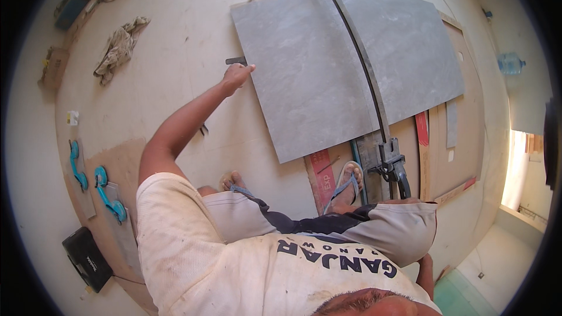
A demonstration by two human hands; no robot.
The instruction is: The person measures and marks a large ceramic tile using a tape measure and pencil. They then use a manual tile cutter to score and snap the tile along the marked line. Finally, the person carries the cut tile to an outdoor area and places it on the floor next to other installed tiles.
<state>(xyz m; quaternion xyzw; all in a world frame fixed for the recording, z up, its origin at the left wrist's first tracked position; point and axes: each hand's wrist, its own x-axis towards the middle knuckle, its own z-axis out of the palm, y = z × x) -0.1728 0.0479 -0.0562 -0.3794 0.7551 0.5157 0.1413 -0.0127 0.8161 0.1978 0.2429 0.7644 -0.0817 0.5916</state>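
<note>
A large grey tile (304,70) lies across a manual tile cutter, whose long dark rail (362,58) runs over it from far to near. My left hand (236,77) is at the tile's left edge, closed, with a fingertip over the rim. Just beyond that hand a short dark bar (236,60) sticks out past the edge. At the rail's near end sits the cutter's carriage with its black handle (401,178), in front of my right knee. My right arm (426,269) hangs beside that knee; its fingers are hidden.
Cardboard (462,140) lies under the tile's right side. At left are two turquoise suction lifters (111,196) (78,164), a black case (88,257) and a crumpled cloth (120,50). A water jug (511,63) is far right. My sandalled foot (346,184) is beside the cutter.
</note>
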